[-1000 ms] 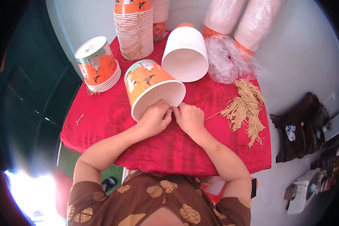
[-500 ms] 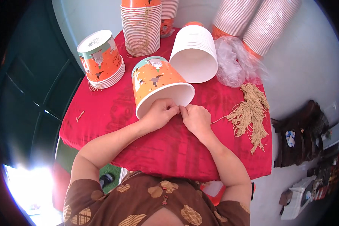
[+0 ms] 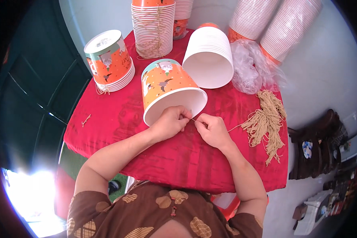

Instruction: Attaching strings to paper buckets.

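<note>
Orange bucket [image 3: 169, 82] tilted, white interior [image 3: 174, 100] showing; hands [image 3: 171, 123] [image 3: 214, 131] slightly apart, both pinching cord [image 3: 193, 119] near rim [image 3: 206, 100].

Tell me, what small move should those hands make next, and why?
Perhaps the right hand should gently draw the string away from the left hand, which would hold its pinch beside the orange bucket. A short length shows between the hands, and a strand runs from the right one toward the tan bundle, so tightening seems sensible.
</note>
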The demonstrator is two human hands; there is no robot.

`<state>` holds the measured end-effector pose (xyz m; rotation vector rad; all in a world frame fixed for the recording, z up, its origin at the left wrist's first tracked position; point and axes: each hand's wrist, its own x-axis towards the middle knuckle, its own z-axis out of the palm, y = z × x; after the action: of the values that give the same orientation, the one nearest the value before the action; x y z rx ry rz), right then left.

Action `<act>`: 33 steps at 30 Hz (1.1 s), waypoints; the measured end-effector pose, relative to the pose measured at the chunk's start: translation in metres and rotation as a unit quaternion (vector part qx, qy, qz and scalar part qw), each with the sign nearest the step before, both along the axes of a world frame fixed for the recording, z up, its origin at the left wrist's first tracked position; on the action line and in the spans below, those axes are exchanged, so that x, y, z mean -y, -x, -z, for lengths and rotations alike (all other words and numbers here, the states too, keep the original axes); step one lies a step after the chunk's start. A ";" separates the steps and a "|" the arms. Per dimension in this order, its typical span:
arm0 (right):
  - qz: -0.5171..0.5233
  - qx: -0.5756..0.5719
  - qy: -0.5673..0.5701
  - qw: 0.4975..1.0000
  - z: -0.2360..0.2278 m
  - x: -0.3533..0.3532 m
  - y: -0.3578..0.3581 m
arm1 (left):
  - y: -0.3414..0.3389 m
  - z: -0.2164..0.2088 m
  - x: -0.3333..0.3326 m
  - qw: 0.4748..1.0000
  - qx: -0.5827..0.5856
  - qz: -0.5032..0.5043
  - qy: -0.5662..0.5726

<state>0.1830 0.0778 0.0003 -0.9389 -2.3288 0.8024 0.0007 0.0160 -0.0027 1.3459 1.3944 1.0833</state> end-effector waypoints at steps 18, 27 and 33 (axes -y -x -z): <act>-0.251 -0.170 -0.236 0.923 -0.017 0.033 0.011 | -0.006 0.017 0.002 0.979 -0.113 -0.045 -0.165; -0.003 -0.157 -0.227 0.961 0.017 0.002 0.015 | -0.003 0.018 0.002 0.984 -0.093 -0.031 -0.148; -0.020 -0.109 -0.201 0.973 0.020 0.000 0.017 | -0.003 0.016 0.003 0.979 -0.111 -0.031 -0.171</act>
<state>0.1662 0.0779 -0.0195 -0.5969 -2.2045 0.3997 0.0037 0.0129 -0.0190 1.7231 1.4626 1.2889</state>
